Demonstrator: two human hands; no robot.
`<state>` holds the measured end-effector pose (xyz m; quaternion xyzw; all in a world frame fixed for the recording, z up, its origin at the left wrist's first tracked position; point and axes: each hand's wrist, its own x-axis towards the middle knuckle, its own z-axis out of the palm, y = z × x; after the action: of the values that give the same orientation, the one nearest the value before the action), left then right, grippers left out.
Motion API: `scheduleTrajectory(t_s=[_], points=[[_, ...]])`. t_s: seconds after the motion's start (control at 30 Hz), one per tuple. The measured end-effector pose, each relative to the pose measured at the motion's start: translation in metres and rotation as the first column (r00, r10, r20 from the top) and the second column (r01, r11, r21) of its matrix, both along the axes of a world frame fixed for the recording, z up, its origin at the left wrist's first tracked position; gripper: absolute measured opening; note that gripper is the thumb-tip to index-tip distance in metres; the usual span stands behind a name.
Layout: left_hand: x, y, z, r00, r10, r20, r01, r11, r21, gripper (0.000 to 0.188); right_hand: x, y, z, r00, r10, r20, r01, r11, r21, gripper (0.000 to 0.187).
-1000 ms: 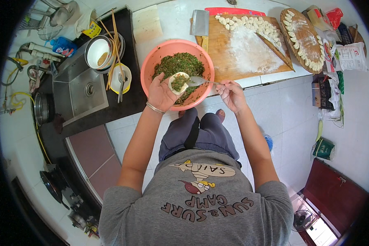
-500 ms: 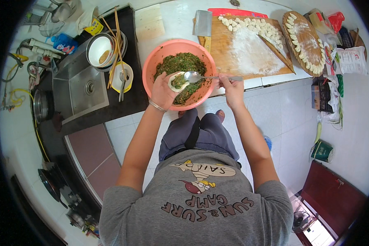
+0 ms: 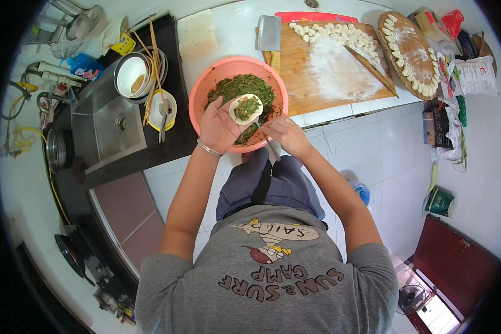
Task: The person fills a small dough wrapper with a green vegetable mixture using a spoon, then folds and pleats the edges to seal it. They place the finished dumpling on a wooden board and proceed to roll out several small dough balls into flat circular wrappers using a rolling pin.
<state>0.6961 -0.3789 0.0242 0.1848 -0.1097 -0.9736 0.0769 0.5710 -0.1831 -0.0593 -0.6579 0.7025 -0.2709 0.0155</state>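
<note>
In my left hand (image 3: 220,127) lies a round dumpling wrapper (image 3: 257,113), held over the near side of a pink basin (image 3: 199,89). A mound of green filling (image 3: 245,107) covers the wrapper's middle. My right hand (image 3: 286,136) is closed on a metal spoon (image 3: 272,150) beside the wrapper, over the basin's near right rim. The spoon's handle points toward me; its bowl is mostly hidden. Chopped green filling (image 3: 242,86) fills much of the basin.
Right of the basin, a floured wooden board (image 3: 300,83) bears dough pieces (image 3: 339,32) and a rolling pin (image 3: 373,72). A cleaver (image 3: 269,33) lies beside it. A round tray (image 3: 409,47) holds shaped dumplings. Left are stacked bowls (image 3: 132,75), chopsticks (image 3: 153,42) and a sink (image 3: 108,136).
My right hand has moved left and toward me, and the spoon has swung round so its handle points at me. The wrapper now lies flatter, its filling showing fully.
</note>
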Motion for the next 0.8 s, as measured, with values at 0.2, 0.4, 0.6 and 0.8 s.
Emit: scheduleTrajectory(t_s=[0.2,0.4,0.6,0.8], points=[[-0.022,0.02,0.01,0.998,-0.045,-0.033,0.045,0.999,-0.014,0.054,-0.021,0.02,0.04,0.945,-0.263,0.195,0.291,0.947,-0.135,0.029],[-0.048,0.053,0.024,0.989,-0.127,-0.073,0.13,0.991,0.041,0.055,-0.042,0.038,0.12,0.937,-0.187,0.295,0.279,0.908,-0.313,0.032],[-0.072,0.098,0.049,0.975,-0.22,-0.031,0.218,0.974,-0.06,0.055,-0.061,0.07,0.14,0.986,-0.09,0.141,0.13,0.942,-0.31,0.025],[-0.091,0.141,0.056,0.969,-0.233,0.088,0.248,0.928,-0.277,0.051,-0.084,0.104,0.151,0.96,-0.075,0.27,0.161,0.935,-0.315,0.015]])
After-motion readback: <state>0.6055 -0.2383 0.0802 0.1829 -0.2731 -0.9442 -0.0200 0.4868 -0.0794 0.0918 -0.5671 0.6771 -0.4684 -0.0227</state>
